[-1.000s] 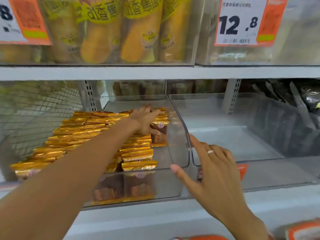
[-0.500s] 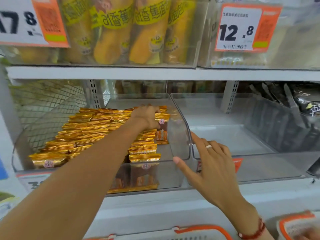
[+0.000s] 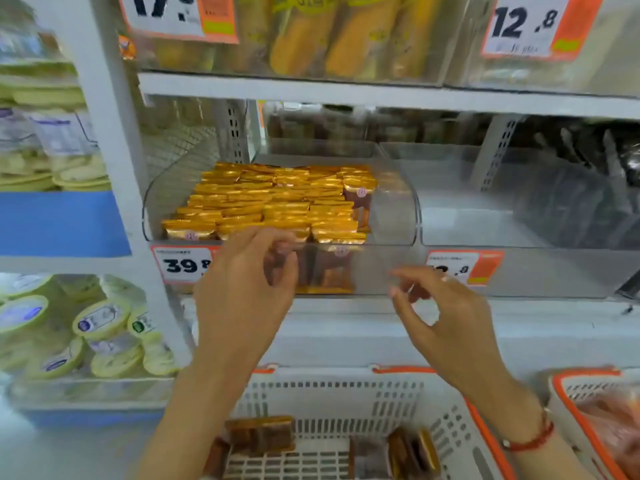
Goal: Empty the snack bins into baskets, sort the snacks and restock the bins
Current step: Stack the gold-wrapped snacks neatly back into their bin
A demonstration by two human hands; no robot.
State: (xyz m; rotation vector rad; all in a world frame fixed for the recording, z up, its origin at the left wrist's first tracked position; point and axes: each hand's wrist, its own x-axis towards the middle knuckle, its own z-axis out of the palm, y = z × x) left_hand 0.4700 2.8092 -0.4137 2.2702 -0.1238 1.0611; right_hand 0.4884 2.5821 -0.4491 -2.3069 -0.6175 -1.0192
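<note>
Setting: retail shop, snack aisle. White metal shelving [image 3: 346,93] with slotted uprights. Clear plastic bins [image 3: 398,216] on the shelf, the left one stocked with rows of gold-wrapped snacks [image 3: 273,199]. Orange-and-white price tags: "12.8" [image 3: 526,26] far right, "39" [image 3: 185,265] on the near bin front. White shopping baskets with orange rims [image 3: 346,393] below. Left bay: tubs [image 3: 100,320], probably packaged food; labels blurred.

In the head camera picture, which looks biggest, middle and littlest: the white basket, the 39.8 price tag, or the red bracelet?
1. White basket, though it sits nearest the camera, which makes it look bigger.
2. 39.8 price tag.
3. Red bracelet.
</note>
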